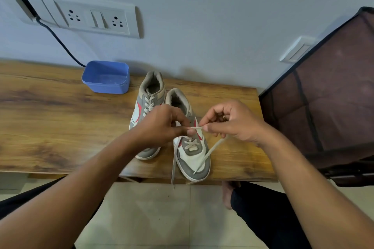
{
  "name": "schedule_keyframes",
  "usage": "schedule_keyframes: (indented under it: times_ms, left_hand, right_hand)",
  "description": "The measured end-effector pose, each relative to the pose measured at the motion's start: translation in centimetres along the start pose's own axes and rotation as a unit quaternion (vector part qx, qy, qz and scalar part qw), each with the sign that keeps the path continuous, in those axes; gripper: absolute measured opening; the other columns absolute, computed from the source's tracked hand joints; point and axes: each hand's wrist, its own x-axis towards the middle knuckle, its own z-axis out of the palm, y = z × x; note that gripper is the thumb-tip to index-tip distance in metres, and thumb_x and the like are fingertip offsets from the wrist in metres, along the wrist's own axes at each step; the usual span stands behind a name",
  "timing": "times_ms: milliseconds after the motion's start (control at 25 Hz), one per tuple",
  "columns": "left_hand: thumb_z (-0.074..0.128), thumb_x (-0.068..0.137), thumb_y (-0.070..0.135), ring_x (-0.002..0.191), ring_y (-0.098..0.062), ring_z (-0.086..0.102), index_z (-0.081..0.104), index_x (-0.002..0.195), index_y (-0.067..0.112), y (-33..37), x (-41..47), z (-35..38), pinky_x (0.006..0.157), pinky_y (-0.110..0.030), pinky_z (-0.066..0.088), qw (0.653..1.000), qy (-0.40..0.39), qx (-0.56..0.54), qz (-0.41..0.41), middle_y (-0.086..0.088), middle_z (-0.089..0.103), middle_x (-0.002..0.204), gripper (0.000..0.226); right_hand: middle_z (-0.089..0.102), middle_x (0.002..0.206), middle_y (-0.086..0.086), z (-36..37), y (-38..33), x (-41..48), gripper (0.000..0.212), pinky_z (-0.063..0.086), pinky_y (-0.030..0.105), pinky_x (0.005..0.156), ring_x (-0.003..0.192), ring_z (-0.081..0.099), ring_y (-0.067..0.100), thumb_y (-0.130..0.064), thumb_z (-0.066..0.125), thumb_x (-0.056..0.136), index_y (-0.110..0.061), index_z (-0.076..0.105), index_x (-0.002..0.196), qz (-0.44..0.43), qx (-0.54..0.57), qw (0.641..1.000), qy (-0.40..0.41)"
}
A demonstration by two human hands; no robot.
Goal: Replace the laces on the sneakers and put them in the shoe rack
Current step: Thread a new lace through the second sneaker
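Note:
Two grey-and-white sneakers with red accents stand side by side on the wooden table (60, 123), toes toward me. The left sneaker (148, 95) is fully laced. The right sneaker (192, 155) is laced only through its lowest eyelets. My left hand (162, 127) and my right hand (232, 121) hover over the right sneaker, each pinching the off-white lace (210, 151) between them. One loose end trails over the toe; the other hangs past the table's front edge.
A blue plastic tub (106, 77) sits at the back of the table by the wall. A dark fabric-covered shoe rack (327, 95) stands to the right. A socket panel (89, 18) with a black cable is on the wall. My legs show below the table.

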Motion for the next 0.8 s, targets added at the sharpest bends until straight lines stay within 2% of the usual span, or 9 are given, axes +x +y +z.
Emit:
schedule_keyframes:
  times_ms: [80, 160, 240, 320, 440, 600, 680, 800]
  left_hand:
    - [0.084, 0.079, 0.041, 0.071, -0.006, 0.062, 0.080, 0.078, 0.032, -0.9, -0.1, -1.2, 0.067, -0.028, 0.048, 0.998, -0.046, 0.006, -0.040, 0.020, 0.070, 0.077, 0.010]
    - [0.083, 0.081, 0.043, 0.072, -0.006, 0.064, 0.080, 0.087, 0.031, -0.6, -0.4, -0.8, 0.067, -0.027, 0.050, 0.996, -0.077, -0.036, -0.023, 0.018, 0.073, 0.082, 0.014]
    - [0.082, 0.083, 0.041, 0.073, -0.013, 0.067, 0.080, 0.092, 0.029, 0.4, -0.4, 0.1, 0.067, -0.031, 0.052, 0.995, -0.065, -0.075, 0.020, 0.011, 0.075, 0.083, 0.015]
    - [0.081, 0.084, 0.038, 0.074, -0.018, 0.068, 0.081, 0.088, 0.028, 0.2, 0.1, -0.5, 0.067, -0.036, 0.053, 0.997, -0.043, -0.062, 0.013, 0.008, 0.076, 0.081, 0.010]
    - [0.081, 0.084, 0.033, 0.071, -0.006, 0.066, 0.083, 0.087, 0.023, -0.9, -0.1, -2.1, 0.066, -0.024, 0.049, 0.996, -0.065, -0.051, -0.030, 0.008, 0.076, 0.079, 0.011]
    - [0.080, 0.087, 0.028, 0.070, -0.004, 0.065, 0.082, 0.094, 0.019, 1.0, -0.5, -0.7, 0.067, -0.017, 0.047, 0.990, -0.072, -0.121, 0.003, 0.007, 0.077, 0.081, 0.012]
    - [0.080, 0.086, 0.025, 0.076, -0.007, 0.069, 0.083, 0.092, 0.018, 1.0, -0.2, -1.1, 0.072, -0.022, 0.051, 0.991, -0.060, -0.121, -0.008, 0.006, 0.078, 0.082, 0.009]
    - [0.079, 0.086, 0.026, 0.091, -0.016, 0.072, 0.083, 0.093, 0.017, 0.2, -0.5, -2.5, 0.089, -0.039, 0.058, 0.988, -0.072, -0.130, -0.041, 0.003, 0.079, 0.090, 0.012]
  right_hand:
    - [0.073, 0.073, 0.000, -1.5, 0.5, -0.2, 0.007, 0.051, 0.026, 0.058, 0.065, 0.064, 0.009, -0.004, 0.081, 0.088, -0.008, 0.081, 0.094, 0.015, 0.018, 1.000, 0.008]
    - [0.073, 0.074, 0.003, -1.1, 0.3, -0.4, 0.007, 0.051, 0.027, 0.058, 0.066, 0.064, 0.010, -0.005, 0.082, 0.087, -0.008, 0.082, 0.093, 0.013, 0.024, 1.000, 0.001]
    - [0.075, 0.077, 0.002, 0.4, -0.1, -0.2, 0.007, 0.051, 0.025, 0.058, 0.068, 0.065, 0.010, -0.006, 0.082, 0.088, -0.010, 0.081, 0.093, -0.007, 0.019, 1.000, -0.017]
    - [0.074, 0.076, 0.000, 0.1, -0.1, 0.1, 0.007, 0.051, 0.024, 0.057, 0.067, 0.065, 0.009, -0.007, 0.082, 0.088, -0.010, 0.081, 0.094, 0.001, 0.019, 1.000, -0.008]
    - [0.073, 0.074, 0.001, -2.0, 0.7, -0.2, 0.008, 0.049, 0.026, 0.057, 0.064, 0.062, 0.006, -0.005, 0.082, 0.087, -0.009, 0.081, 0.094, 0.021, 0.036, 0.999, 0.023]
    - [0.074, 0.076, 0.000, 0.5, -0.1, 0.2, 0.008, 0.050, 0.024, 0.057, 0.068, 0.064, 0.010, -0.007, 0.083, 0.088, -0.010, 0.081, 0.095, -0.006, 0.034, 0.999, -0.005]
    - [0.074, 0.075, -0.001, 0.1, 0.1, 0.5, 0.009, 0.051, 0.023, 0.058, 0.068, 0.065, 0.010, -0.010, 0.084, 0.087, -0.010, 0.081, 0.096, 0.001, 0.029, 1.000, 0.007]
    - [0.073, 0.078, 0.003, -1.6, 0.7, 0.2, 0.012, 0.051, 0.027, 0.061, 0.069, 0.063, 0.011, -0.011, 0.084, 0.086, -0.008, 0.081, 0.097, 0.024, 0.068, 0.996, 0.058]
